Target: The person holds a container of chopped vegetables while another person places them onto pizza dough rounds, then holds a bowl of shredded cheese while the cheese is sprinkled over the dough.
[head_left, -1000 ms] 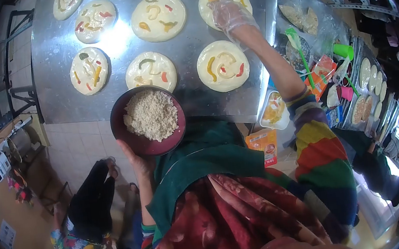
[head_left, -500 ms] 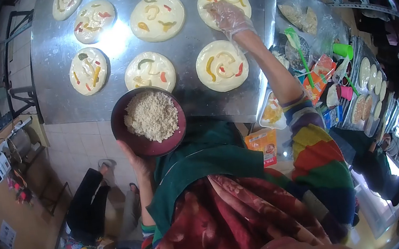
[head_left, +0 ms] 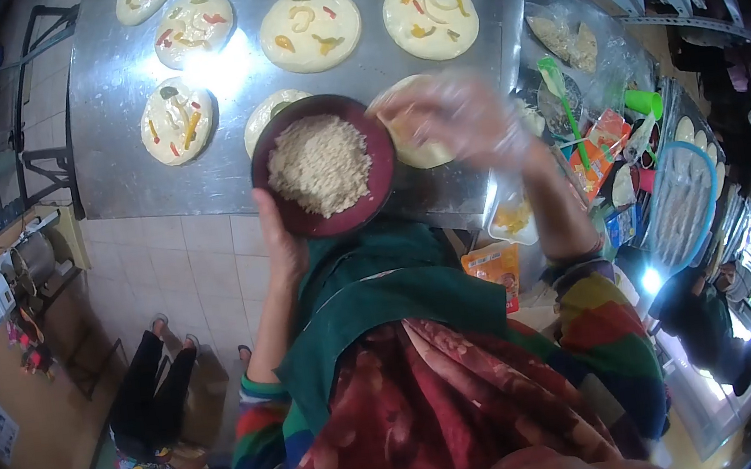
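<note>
My left hand (head_left: 280, 239) holds a dark red bowl (head_left: 381, 187) from below and its left side. Pale crumbly topping (head_left: 320, 164) fills much of the bowl. Motion smears my gloved right hand (head_left: 461, 126), which is just right of the bowl, over a dough round (head_left: 429, 155) that it partly covers; its fingers cannot be made out. Behind it lies another round (head_left: 431, 18) dotted with colored strips. The bowl overlaps a third round (head_left: 265, 117). Further decorated rounds (head_left: 311, 31) lie on the metal table (head_left: 125, 181).
On the right are a white tray of yellow pieces (head_left: 512, 219), an orange packet (head_left: 495, 267), a green spatula (head_left: 554, 81) and a blue-rimmed tray (head_left: 680, 197). A person (head_left: 148, 403) is at the lower left, another person (head_left: 699, 307) at the right.
My right hand has come back from the upper right round toward me. The bowl in my left hand has moved up and right. A blue-rimmed tray has appeared at the right; the person at lower left has shifted.
</note>
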A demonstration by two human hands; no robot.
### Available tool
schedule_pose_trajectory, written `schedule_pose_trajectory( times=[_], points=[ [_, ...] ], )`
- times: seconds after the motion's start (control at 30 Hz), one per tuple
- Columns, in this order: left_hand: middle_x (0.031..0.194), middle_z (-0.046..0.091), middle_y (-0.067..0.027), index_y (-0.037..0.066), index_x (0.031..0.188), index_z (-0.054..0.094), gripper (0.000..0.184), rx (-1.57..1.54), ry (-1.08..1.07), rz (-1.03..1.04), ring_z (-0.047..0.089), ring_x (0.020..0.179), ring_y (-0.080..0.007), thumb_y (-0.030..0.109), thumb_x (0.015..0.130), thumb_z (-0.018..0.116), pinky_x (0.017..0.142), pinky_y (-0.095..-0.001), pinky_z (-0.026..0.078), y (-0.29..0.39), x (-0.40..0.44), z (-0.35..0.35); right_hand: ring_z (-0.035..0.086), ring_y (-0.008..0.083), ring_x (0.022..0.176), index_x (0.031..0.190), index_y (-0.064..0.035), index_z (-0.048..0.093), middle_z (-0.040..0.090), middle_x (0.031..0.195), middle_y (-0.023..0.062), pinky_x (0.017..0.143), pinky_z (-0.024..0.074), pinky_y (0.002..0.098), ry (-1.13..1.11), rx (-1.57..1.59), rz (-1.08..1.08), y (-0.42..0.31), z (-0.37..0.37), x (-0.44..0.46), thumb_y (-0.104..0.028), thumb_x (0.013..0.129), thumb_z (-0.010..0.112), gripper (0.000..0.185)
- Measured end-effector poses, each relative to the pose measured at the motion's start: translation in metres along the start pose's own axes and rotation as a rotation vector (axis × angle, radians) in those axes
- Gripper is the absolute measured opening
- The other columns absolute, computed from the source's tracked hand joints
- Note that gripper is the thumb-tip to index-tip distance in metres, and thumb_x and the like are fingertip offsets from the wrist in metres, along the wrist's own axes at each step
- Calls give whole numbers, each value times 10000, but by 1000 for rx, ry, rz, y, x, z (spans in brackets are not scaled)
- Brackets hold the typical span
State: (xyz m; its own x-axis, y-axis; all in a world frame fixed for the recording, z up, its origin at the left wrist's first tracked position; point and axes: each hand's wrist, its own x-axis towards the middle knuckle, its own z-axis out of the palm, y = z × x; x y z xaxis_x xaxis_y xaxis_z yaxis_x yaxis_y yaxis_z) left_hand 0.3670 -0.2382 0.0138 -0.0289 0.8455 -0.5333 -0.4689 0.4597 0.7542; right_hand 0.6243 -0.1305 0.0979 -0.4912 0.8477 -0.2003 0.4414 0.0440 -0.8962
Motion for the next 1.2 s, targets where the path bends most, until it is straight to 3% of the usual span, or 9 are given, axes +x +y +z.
schedule_pose_trajectory(
  times=[0.07,0.23,0.33,0.57,0.67,0.77,0.87,1.0,1.2],
  points=[
    [1438,361,-113,47,1433,266,773,54,-73,13,370,1311,-230,628,928,326,1104,-397,279,-6,10,9,570,344,1066,1229,-81,553,580,1175,198,905,456,444,-151,-216,-77,-1,32,-6,-338,941,469,395],
    [1411,374,-138,-28,1400,293,662,98,-157,48,363,1296,-214,493,990,308,1095,-352,270,-31,28,28,502,402,1141,1332,-146,431,466,1291,200,935,452,462,89,-721,-19,26,83,-15,-334,858,623,545],
    [1404,383,-119,-16,1396,304,620,124,-191,23,378,1285,-198,463,1002,303,1092,-346,282,-22,19,47,506,400,1142,1310,-120,460,472,1288,203,934,458,460,-47,-686,142,24,83,-21,-304,854,620,517],
    [1394,403,-82,34,1401,311,612,-15,-277,-94,408,1266,-172,490,993,313,1086,-348,312,-23,19,49,634,320,907,1196,-132,580,650,1013,173,793,536,384,177,-400,-32,44,61,-40,-216,868,595,339],
    [1394,403,-82,46,1402,312,610,-6,-281,-110,409,1266,-173,496,990,318,1088,-353,315,-22,20,48,641,200,854,1166,-127,601,656,988,124,665,552,324,89,-69,210,27,53,-43,-274,890,606,313],
    [1473,242,-139,-87,1419,209,701,164,-344,-22,221,1359,-199,471,1003,294,1128,-315,155,-36,33,32,612,112,783,1101,-110,632,654,939,62,578,531,260,68,206,454,10,52,-39,-320,912,600,285],
    [1393,410,-83,47,1401,314,618,-1,-292,-147,408,1272,-182,503,984,329,1090,-363,317,-23,20,41,582,89,838,1065,-59,645,629,980,22,665,499,231,124,436,388,25,55,-40,-326,900,630,315],
    [1399,411,-92,43,1405,311,639,4,-270,-128,410,1275,-197,518,978,328,1090,-369,318,-30,28,23,602,113,865,1115,-23,596,626,979,69,663,509,229,172,808,361,28,37,-45,-262,896,643,327],
    [1391,422,-119,18,1410,301,673,-54,-208,-112,438,1256,-216,535,979,301,1063,-365,351,6,10,1,613,122,865,1139,-22,590,631,1029,64,729,505,247,317,688,472,77,12,-51,-234,881,658,340]
  ],
)
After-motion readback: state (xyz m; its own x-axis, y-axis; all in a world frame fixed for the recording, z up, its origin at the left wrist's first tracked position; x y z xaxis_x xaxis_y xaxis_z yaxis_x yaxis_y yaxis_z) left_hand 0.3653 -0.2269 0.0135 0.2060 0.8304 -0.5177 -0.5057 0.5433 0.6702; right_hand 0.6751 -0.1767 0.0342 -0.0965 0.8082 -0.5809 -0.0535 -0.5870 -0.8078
